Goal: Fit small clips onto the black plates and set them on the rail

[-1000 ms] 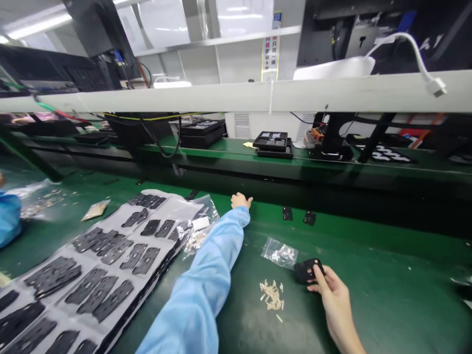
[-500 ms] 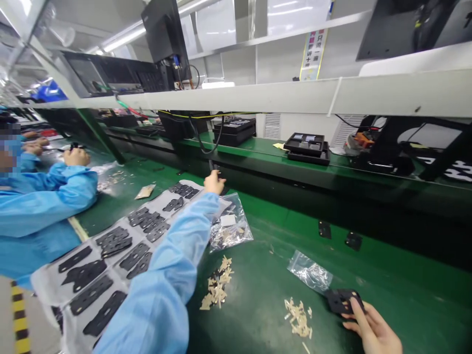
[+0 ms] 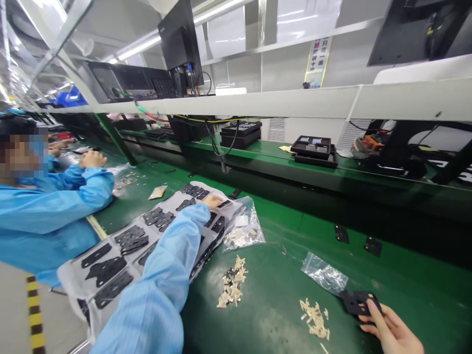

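Observation:
My left hand (image 3: 213, 201) is at the far edge of a white sheet (image 3: 70, 275) covered with rows of flat black plates (image 3: 106, 270). Its fingers point right, beside or on black plates there; they are small in view, and whether they grip one I cannot tell. At the lower right, my right hand (image 3: 394, 327) pinches a thin black plate with cutouts (image 3: 357, 302), thumb on top, held low over the green table. Two piles of small beige strips, the left pile (image 3: 233, 282) and the right pile (image 3: 314, 318), lie between my arms.
A clear bag (image 3: 245, 228) with small pieces adjoins the sheet. Another small clear bag (image 3: 324, 273) lies near my right hand. Two black pieces (image 3: 373, 246) rest behind it. A co-worker in blue sleeves (image 3: 84, 189) sits at left. A cable (image 3: 216, 147) hangs beneath the shelf (image 3: 280, 104).
My left hand has dropped from above the sheet's far end down to the plates. My right hand still holds its black plate. The whole view has shifted slightly.

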Tool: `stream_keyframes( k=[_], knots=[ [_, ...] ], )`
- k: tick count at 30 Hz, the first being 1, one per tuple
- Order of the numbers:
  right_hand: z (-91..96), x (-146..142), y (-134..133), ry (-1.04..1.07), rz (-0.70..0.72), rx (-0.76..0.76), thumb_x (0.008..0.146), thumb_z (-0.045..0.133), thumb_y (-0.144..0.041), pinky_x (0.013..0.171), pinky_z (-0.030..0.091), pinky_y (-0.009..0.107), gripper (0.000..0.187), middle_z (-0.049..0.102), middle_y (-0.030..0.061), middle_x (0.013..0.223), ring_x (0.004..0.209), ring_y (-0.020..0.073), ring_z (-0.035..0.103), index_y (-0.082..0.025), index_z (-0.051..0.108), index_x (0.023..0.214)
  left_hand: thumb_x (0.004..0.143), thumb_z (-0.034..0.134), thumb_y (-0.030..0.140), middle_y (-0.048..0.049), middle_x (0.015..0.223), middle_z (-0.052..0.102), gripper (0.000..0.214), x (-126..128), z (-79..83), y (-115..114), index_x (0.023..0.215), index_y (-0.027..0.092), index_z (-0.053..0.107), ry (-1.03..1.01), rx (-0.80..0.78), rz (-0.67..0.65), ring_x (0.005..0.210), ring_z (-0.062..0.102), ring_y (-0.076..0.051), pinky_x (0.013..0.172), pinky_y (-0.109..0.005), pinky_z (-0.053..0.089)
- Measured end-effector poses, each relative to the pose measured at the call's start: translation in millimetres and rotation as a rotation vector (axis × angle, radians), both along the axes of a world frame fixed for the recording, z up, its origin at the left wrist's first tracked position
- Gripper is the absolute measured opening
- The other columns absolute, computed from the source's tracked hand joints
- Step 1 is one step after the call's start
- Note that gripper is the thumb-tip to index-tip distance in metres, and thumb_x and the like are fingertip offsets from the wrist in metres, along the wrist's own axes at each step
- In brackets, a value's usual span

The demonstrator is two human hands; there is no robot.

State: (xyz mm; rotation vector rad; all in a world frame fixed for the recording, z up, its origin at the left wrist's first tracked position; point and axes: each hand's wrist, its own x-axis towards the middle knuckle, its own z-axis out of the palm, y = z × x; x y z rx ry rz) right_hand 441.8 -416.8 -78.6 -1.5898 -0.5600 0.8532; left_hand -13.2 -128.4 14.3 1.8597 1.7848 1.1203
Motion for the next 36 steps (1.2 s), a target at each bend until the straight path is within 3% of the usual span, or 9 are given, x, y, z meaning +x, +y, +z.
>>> stream_keyframes(
  k=[3,8,11,13,16,20,25,30,36],
  knots=[
    [-3.3,0.0,2.2,-0.004,0.000,0.017,0.056,0.077,-0.048,0.050,0.055,0.021,0.052,0.063,0.0054,0.088,0.065,0.0167,0.060,-0.014,0.062,0.093,0.086,0.053,0.032,-0.0056,0.108,0.058,0.031,2.2,8.9,-5.1,0.109,0.012,0.056,0.050,-0.066,0.036,0.093,0.059,-0.022,0.077,-0.038,0.051],
    [-2.5,-3.8,5.8,0.010,0.019,0.073,0.060,0.076,-0.044,0.048,0.053,0.021,0.047,0.064,0.0042,0.082,0.062,0.0152,0.060,-0.014,0.063,0.093,0.084,0.055,0.025,-0.0094,0.110,0.058,0.021,22.6,36.9,-29.9,0.100,0.013,0.060,0.078,0.041,0.066,0.103,0.055,-0.022,0.088,-0.042,0.045],
    [13.3,-19.0,2.0,0.081,0.132,0.145,0.067,0.074,-0.038,0.045,0.048,0.018,0.042,0.064,0.0020,0.069,0.053,0.0118,0.057,-0.015,0.060,0.099,0.085,0.049,0.025,-0.0104,0.109,0.060,0.021,61.3,49.0,-74.5,0.095,0.014,0.064,0.027,0.103,-0.042,0.107,0.053,-0.024,0.090,-0.037,0.045],
    [27.8,-34.7,-2.2,0.124,0.223,0.186,0.072,0.071,-0.035,0.039,0.042,0.016,0.039,0.060,-0.0020,0.056,0.041,0.0081,0.051,-0.016,0.056,0.103,0.087,0.044,0.031,-0.0064,0.101,0.064,0.025,99.6,48.6,-117.9,0.094,0.017,0.064,-0.037,0.070,-0.222,0.100,0.058,-0.020,0.086,-0.032,0.048],
    [45.6,-56.9,-7.0,0.145,0.306,0.187,0.075,0.068,-0.038,0.035,0.039,0.017,0.035,0.060,-0.0020,0.051,0.035,0.0082,0.050,-0.016,0.055,0.099,0.086,0.047,0.035,-0.0063,0.090,0.067,0.026,160.4,33.2,-186.2,0.090,0.016,0.066,-0.285,-0.298,-0.665,0.085,0.062,-0.018,0.077,-0.029,0.051],
    [56.1,-68.2,-13.1,0.139,0.388,0.142,0.077,0.064,-0.043,0.034,0.041,0.020,0.033,0.059,-0.0016,0.051,0.034,0.0100,0.051,-0.015,0.057,0.093,0.078,0.059,0.038,-0.0061,0.083,0.066,0.029,217.9,-4.5,-238.2,0.095,0.015,0.063,-0.517,-0.737,-0.773,0.074,0.063,-0.017,0.057,-0.024,0.052],
    [61.6,-64.8,-18.5,0.213,0.419,0.126,0.079,0.061,-0.042,0.037,0.045,0.020,0.030,0.056,-0.0019,0.053,0.041,0.0100,0.053,-0.014,0.060,0.092,0.070,0.068,0.036,-0.0030,0.070,0.064,0.026,234.0,-32.9,-242.0,0.079,0.012,0.064,-0.640,-0.859,-0.697,0.059,0.060,-0.011,0.051,-0.019,0.050],
    [61.7,-68.5,-18.6,0.332,0.447,0.112,0.079,0.060,-0.044,0.039,0.048,0.021,0.031,0.058,0.0011,0.067,0.051,0.0111,0.057,-0.014,0.060,0.089,0.068,0.070,0.036,-0.0030,0.073,0.067,0.025,228.6,-34.1,-241.5,0.076,0.013,0.066,-0.712,-0.818,-0.545,0.064,0.060,-0.011,0.054,-0.018,0.049],
    [55.9,-75.8,-18.5,0.282,0.464,0.092,0.074,0.065,-0.043,0.037,0.046,0.021,0.034,0.057,-0.0023,0.054,0.041,0.0098,0.052,-0.014,0.058,0.091,0.068,0.070,0.036,-0.0028,0.073,0.066,0.024,225.9,-38.5,-243.1,0.076,0.013,0.066,-0.716,-0.806,-0.537,0.064,0.059,-0.011,0.052,-0.018,0.047]
  ],
)
